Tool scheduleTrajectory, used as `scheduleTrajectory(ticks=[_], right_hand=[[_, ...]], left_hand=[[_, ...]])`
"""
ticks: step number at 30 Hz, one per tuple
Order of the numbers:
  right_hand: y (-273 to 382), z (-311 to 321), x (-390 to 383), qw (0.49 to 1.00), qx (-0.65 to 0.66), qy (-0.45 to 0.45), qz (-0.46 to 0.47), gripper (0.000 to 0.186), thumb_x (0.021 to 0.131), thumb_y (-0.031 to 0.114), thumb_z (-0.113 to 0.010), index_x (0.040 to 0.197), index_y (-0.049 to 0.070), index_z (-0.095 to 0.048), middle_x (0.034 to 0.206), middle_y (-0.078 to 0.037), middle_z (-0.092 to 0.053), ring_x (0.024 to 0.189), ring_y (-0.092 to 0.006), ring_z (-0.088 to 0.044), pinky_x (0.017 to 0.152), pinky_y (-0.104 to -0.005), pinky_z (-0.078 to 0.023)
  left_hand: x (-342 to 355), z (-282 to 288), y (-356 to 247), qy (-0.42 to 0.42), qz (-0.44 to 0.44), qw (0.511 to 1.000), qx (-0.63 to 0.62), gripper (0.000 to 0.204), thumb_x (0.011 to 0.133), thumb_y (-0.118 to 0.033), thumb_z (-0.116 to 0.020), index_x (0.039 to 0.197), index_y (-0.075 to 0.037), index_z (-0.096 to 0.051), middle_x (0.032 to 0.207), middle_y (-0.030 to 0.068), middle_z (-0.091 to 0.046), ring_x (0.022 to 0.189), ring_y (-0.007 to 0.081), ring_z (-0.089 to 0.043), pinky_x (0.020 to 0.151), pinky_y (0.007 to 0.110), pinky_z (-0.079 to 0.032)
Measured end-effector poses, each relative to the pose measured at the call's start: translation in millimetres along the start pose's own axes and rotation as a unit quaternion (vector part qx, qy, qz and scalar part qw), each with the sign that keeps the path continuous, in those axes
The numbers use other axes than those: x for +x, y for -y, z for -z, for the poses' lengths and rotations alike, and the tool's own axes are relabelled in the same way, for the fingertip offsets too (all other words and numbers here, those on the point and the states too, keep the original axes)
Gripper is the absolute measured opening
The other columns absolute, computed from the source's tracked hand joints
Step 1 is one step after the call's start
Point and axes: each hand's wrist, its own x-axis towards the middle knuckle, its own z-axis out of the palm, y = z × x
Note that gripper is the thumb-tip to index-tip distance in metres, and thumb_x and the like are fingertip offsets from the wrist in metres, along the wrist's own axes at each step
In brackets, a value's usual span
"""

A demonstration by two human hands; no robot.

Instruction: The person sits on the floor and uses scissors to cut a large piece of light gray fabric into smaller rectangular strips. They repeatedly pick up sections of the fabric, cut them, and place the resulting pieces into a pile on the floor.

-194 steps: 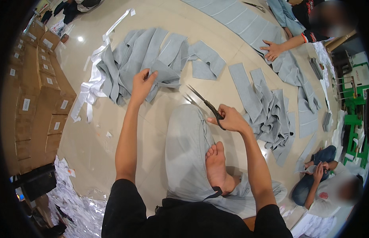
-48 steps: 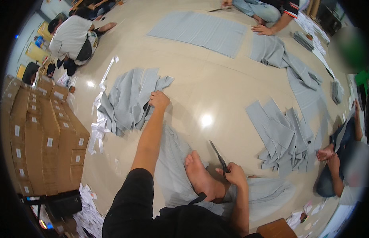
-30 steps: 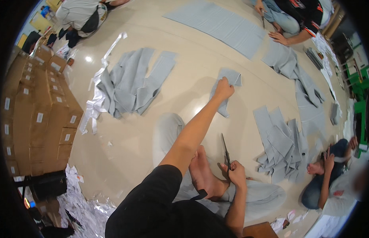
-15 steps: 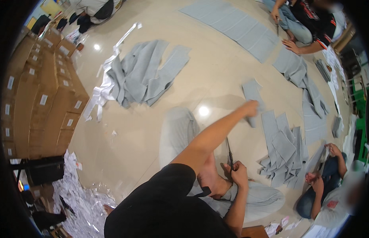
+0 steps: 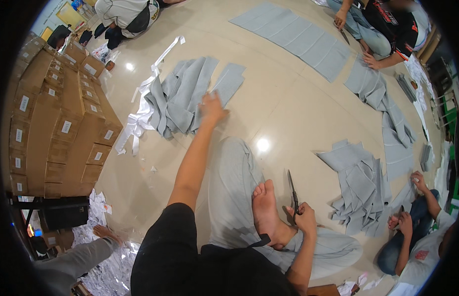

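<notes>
My left hand (image 5: 213, 108) is stretched out over the near right edge of a crumpled heap of grey fabric (image 5: 182, 86). Its fingers look spread, though motion blurs them, and nothing shows in them. A flat grey piece (image 5: 230, 79) lies at the heap's right side, just beyond the hand. My right hand (image 5: 305, 217) is closed round the handles of black scissors (image 5: 292, 190), whose blades point away from me beside my bare foot. To the right lies a loose pile of cut grey strips (image 5: 355, 182).
White strips (image 5: 140, 121) border the fabric heap's left side. Cardboard boxes (image 5: 56, 128) are stacked at left, above white scraps (image 5: 118, 269). A long grey sheet (image 5: 293, 37) lies far off. Co-workers sit at right and far right; another person's leg (image 5: 79, 259) enters lower left.
My left hand has swung from the right, where it held a grey strip near the cut pile, over to the fabric heap, letting the strip go. The right hand keeps the scissors.
</notes>
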Motion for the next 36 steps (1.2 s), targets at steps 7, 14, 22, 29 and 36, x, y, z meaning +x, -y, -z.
scheduleTrajectory(ticks=[7, 14, 22, 29, 36], right_hand=[[-1, 1, 3, 1.0, -0.011, 0.016, -0.009, 0.059, 0.076, 0.048, -0.088, 0.071, 0.0, -0.054, 0.057, -0.007, -0.053, 0.054, -0.0168, -0.047, 0.051, -0.035, -0.041], [-15, -5, 4, 1.0, 0.002, 0.006, 0.002, 0.056, 0.077, 0.044, -0.089, 0.071, 0.0, -0.054, 0.057, -0.006, -0.052, 0.055, -0.0154, -0.046, 0.051, -0.0336, -0.04], [-10, -12, 5, 1.0, 0.013, 0.014, -0.005, 0.053, 0.078, 0.041, -0.089, 0.072, 0.0, -0.055, 0.059, -0.005, -0.055, 0.055, -0.0136, -0.045, 0.051, -0.0328, -0.039], [5, -3, 2, 0.998, -0.029, -0.029, -0.041, 0.057, 0.075, 0.046, -0.089, 0.078, -0.001, -0.057, 0.063, -0.01, -0.06, 0.058, -0.0216, -0.056, 0.056, -0.037, -0.045], [-21, -3, 23, 0.986, -0.123, -0.107, -0.036, 0.062, 0.072, 0.042, -0.091, 0.097, -0.003, -0.055, 0.078, -0.022, -0.068, 0.074, -0.0421, -0.067, 0.069, -0.0488, -0.052]], left_hand=[[-12, -13, 33, 0.059, 0.072, 0.996, -0.017, 0.09, 0.067, -0.055, -0.088, 0.13, -0.001, -0.053, 0.123, 0.0203, -0.068, 0.119, 0.0367, -0.063, 0.097, 0.059, -0.046], [-32, -5, -46, 0.019, 0.054, 0.994, 0.091, 0.08, 0.07, -0.051, -0.087, 0.126, -0.002, -0.058, 0.112, 0.0133, -0.073, 0.108, 0.0315, -0.067, 0.096, 0.053, -0.042], [-27, -29, -47, -0.008, -0.031, 0.999, 0.042, 0.053, 0.077, -0.039, -0.082, 0.112, -0.002, -0.065, 0.108, 0.0168, -0.073, 0.106, 0.034, -0.069, 0.097, 0.06, -0.039], [17, 32, -6, -0.024, -0.072, 0.938, -0.339, 0.037, 0.09, -0.029, -0.072, 0.11, 0.001, -0.066, 0.104, 0.0154, -0.072, 0.102, 0.0308, -0.068, 0.094, 0.04, -0.048], [24, 151, 36, -0.031, -0.138, 0.86, -0.49, 0.032, 0.094, -0.024, -0.071, 0.112, 0.001, -0.065, 0.098, 0.0066, -0.067, 0.091, 0.013, -0.059, 0.083, 0.028, -0.048]])
